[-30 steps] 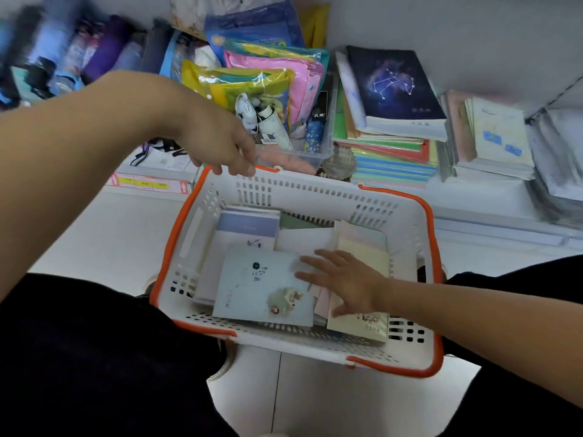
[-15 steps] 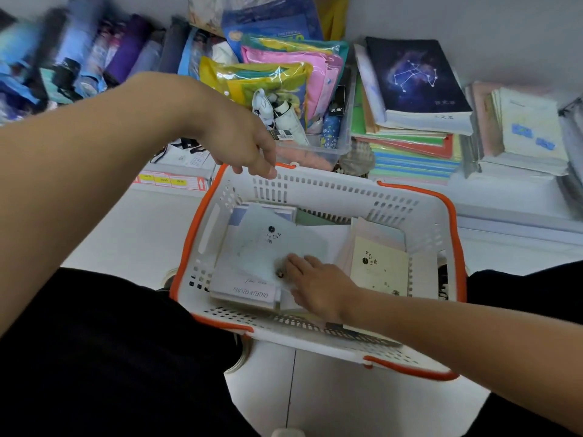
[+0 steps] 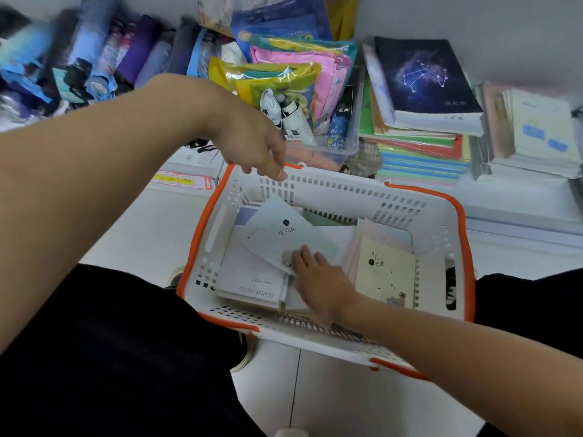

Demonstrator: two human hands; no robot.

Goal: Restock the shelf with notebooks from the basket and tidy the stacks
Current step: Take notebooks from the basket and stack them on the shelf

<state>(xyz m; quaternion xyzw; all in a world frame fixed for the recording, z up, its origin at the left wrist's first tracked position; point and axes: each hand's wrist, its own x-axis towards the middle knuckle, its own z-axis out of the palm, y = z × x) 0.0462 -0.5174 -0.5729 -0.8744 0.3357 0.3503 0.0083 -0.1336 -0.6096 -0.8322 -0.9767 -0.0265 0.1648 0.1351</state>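
On the white floor in front of a low shelf sits a white plastic basket with an orange rim, wedged between the person's dark-clothed knees. Inside it there's a loose pile of notebooks: a pale blue notebook lying tilted on top, a white one printed "PHOTO STUDIO" under it, and a cream notebook over on the right side of the basket.

The right hand is down in the basket with its fingers laid on the near corner of the pale blue notebook; can't really tell if the thumb is tucked under it. The left hand hangs over the basket's far left corner, fingers loosely curled down, holding nothing, fingertips just about at the rim.

The shelf itself is pretty crowded. There's a stack of notebooks topped by a dark starry-cover notebook, and another pale stack right beside it. Left of those is a clear bin stuffed with colourful packets, then a blurry row of folded umbrellas. Yellow price tags run along the shelf edge.
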